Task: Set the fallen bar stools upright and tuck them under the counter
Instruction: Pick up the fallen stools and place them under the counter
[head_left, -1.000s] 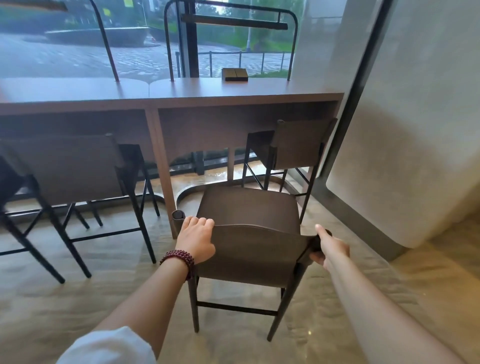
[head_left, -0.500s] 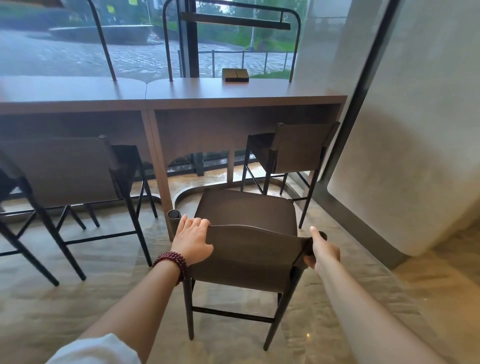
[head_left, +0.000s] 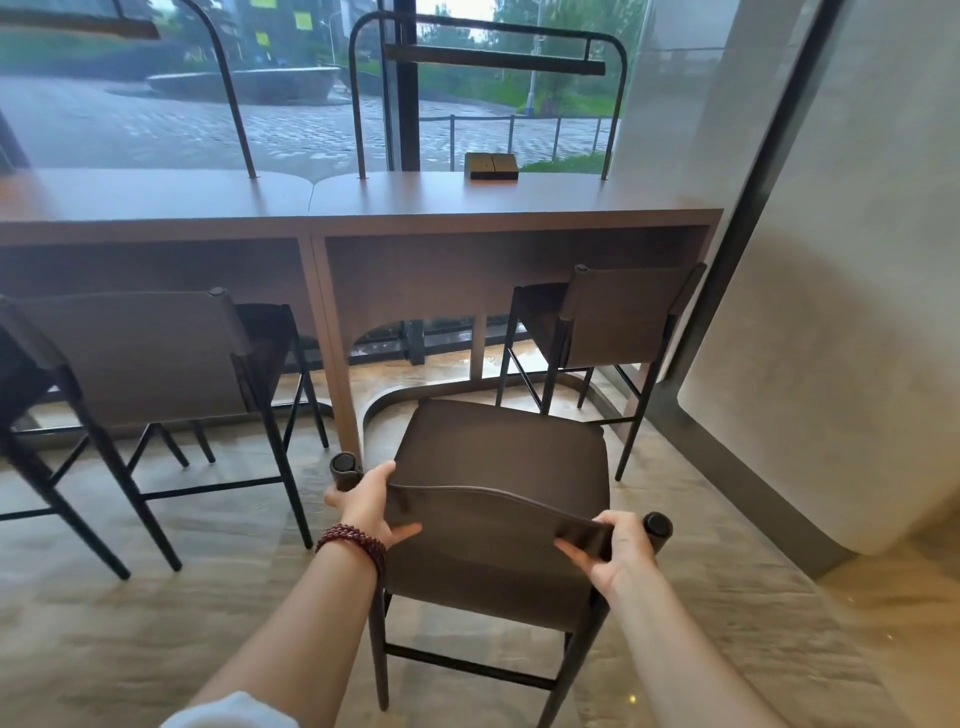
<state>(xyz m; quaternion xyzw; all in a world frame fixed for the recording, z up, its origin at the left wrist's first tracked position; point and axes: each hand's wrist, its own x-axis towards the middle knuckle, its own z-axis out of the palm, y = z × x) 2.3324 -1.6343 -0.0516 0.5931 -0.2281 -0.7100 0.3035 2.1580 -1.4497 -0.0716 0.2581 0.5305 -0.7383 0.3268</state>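
Both hands have shifted grip: the left hand (head_left: 366, 512) now pinches the backrest's (head_left: 493, 525) left end, and the right hand (head_left: 618, 551) has left the post (head_left: 657, 526) to pinch its right end. The stool (head_left: 498, 452) stands upright, short of the tabletop (head_left: 415, 195).

Right hand (head_left: 621, 551) from post knob (head_left: 657, 525) onto backrest (head_left: 493, 519)

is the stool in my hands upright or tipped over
Upright: the stool has its seat level and legs down on the floor. The left hand and right hand grip its backrest.
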